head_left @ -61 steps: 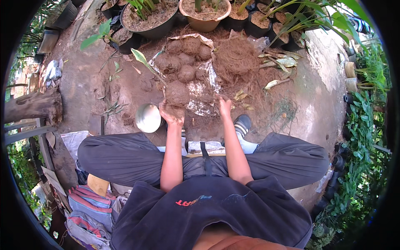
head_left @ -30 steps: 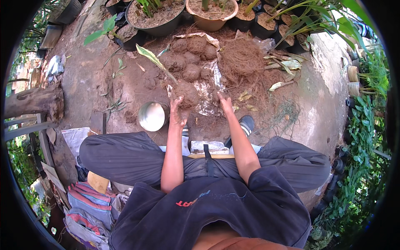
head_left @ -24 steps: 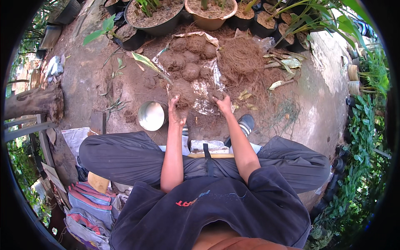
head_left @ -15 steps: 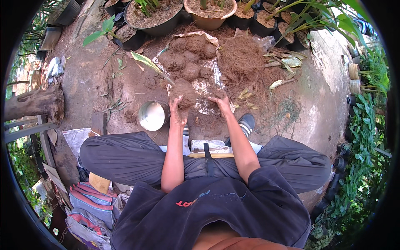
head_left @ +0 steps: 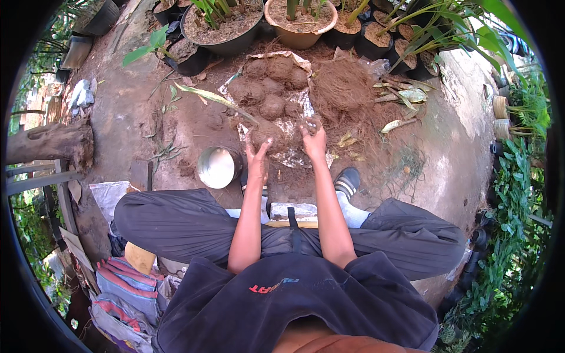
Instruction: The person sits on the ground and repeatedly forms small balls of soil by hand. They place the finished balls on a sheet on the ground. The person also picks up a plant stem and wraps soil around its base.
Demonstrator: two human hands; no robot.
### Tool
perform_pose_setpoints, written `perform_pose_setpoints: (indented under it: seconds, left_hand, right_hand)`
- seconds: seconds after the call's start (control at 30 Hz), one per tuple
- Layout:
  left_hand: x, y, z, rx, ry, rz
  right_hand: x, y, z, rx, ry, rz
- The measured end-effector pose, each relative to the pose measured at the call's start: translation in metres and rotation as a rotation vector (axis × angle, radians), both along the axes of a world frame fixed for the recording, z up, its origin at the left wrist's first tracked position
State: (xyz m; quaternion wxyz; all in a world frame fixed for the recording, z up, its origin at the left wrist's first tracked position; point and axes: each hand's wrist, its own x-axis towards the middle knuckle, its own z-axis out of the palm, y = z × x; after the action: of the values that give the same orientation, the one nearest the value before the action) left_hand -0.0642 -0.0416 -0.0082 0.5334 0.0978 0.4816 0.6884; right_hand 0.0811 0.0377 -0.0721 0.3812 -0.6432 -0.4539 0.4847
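Note:
A brown root ball (head_left: 271, 136) wrapped in coarse fibre, with a stem and one long pale-green leaf (head_left: 203, 97) slanting to the far left, rests in my left hand (head_left: 257, 155). My left fingers curve round its near left side. To the right of the ball, my right hand (head_left: 313, 140) has its fingers bent together; a bit of brown fibre seems to be between them, but I cannot tell for sure. Beyond both hands, several round fibre-covered balls (head_left: 272, 107) sit on a dirty white sack (head_left: 307, 105). A heap of loose brown fibre (head_left: 341, 85) lies to their right.
A metal can (head_left: 216, 167) with pale contents stands left of my left forearm. Potted plants (head_left: 222, 35) line the far side. Dry leaves (head_left: 406, 97) and green string (head_left: 409, 165) litter the right ground. A log (head_left: 50, 146) juts in at left.
My right hand has lifted slightly away from me, its fingers more bent. The left hand's grip on the root ball has shifted, with the thumb now apart. My right foot shows more.

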Motion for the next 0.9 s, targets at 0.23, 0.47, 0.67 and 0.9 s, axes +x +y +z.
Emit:
perform_pose_setpoints:
  seconds: [0.23,0.47,0.67,0.9]
  left_hand:
    - [0.007,-0.001,-0.013,-0.057,0.27,-0.142]
    - [0.023,-0.001,-0.006,-0.058,0.294,-0.148]
    - [0.028,-0.004,-0.036,0.077,-0.027,-0.109]
    - [0.036,-0.006,-0.046,0.077,-0.243,-0.067]
  right_hand:
    - [0.013,-0.009,0.111,0.233,0.058,0.317]
    - [0.004,-0.008,0.128,0.234,0.27,0.306]
    - [-0.018,-0.018,0.118,0.171,0.168,0.367]
    - [-0.027,-0.031,0.127,0.114,-0.086,0.424]
